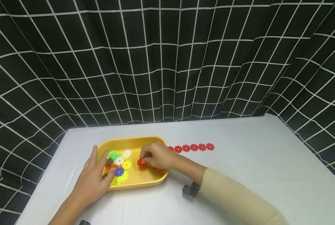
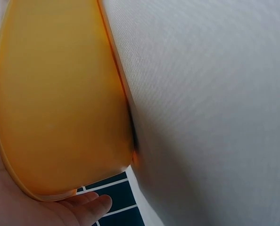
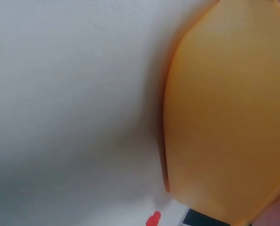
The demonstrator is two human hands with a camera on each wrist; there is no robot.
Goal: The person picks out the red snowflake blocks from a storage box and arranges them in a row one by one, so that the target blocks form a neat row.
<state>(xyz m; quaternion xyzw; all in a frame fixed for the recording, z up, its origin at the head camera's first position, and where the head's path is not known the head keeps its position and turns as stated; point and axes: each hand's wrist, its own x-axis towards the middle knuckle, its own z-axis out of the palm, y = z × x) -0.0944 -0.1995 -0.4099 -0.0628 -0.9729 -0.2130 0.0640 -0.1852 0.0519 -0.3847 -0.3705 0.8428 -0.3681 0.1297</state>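
Observation:
A yellow tray (image 1: 139,184) lies on the white table, with notched plastic snowflake discs gathered in its left half. White (image 1: 127,153), blue (image 1: 118,171) and yellow discs (image 1: 126,164) show there among green, orange and brown ones. My right hand (image 1: 159,155) reaches over the tray's right rim and pinches a red snowflake disc (image 1: 141,163) between thumb and fingertips. At the left end, my left hand (image 1: 93,179) rests over the rim with its fingers spread and relaxed. Both wrist views mostly show the tray's outer wall (image 2: 60,94).
A row of several red discs (image 1: 194,147) runs rightward from behind my right hand. White cloth (image 1: 240,150) covers the table. A black curtain with a white grid (image 1: 167,62) hangs behind. A dark wrist device (image 1: 191,189) sits under my right forearm.

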